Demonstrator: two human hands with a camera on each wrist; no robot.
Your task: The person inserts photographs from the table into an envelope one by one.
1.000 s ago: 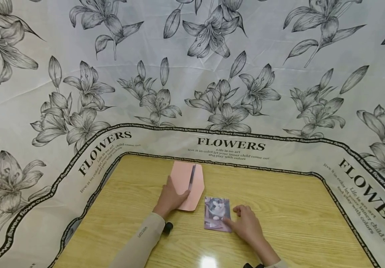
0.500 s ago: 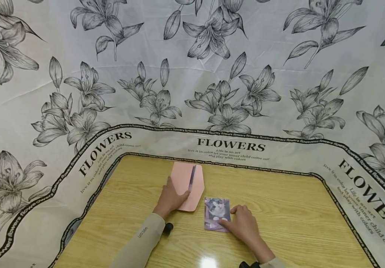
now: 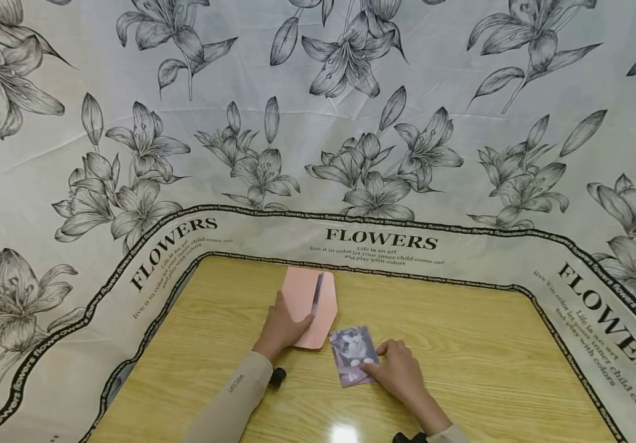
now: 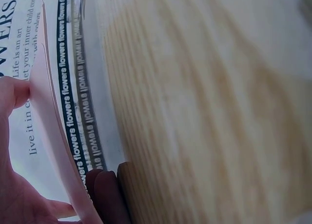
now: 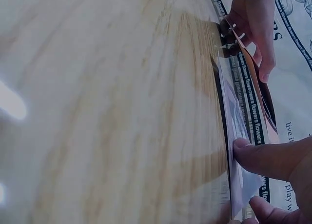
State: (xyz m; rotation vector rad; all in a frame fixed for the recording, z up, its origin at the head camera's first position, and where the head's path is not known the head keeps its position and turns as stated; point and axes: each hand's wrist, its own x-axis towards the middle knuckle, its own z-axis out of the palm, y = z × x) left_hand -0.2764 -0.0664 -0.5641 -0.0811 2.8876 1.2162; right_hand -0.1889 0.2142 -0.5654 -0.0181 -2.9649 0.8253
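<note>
A pink paper envelope [image 3: 300,289] lies toward the table's far edge, slightly raised at its near end. A dark printed strip [image 3: 316,296] shows through a gap down its face. My left hand [image 3: 280,329] holds the envelope by its left near side, thumb on top; in the left wrist view, the envelope [image 4: 51,99] is seen edge-on beside my fingers. To the right, my right hand [image 3: 402,372] pinches a cat photo card [image 3: 350,346] at its right edge. A second edge under the card suggests more than one. The right wrist view shows my thumb pressing the card [image 5: 233,102].
A yellow wood-grain table [image 3: 489,369] lies under both hands, with a bright reflection near its front. White floral cloth [image 3: 373,154] printed with "FLOWERS" borders the back and sides. Black wrist devices [image 3: 277,377] sit on both wrists.
The card has tilted and shifted slightly left toward the envelope, its lower edge fanning a little. My right thumb has moved farther onto it. My left hand and the envelope stay put.
</note>
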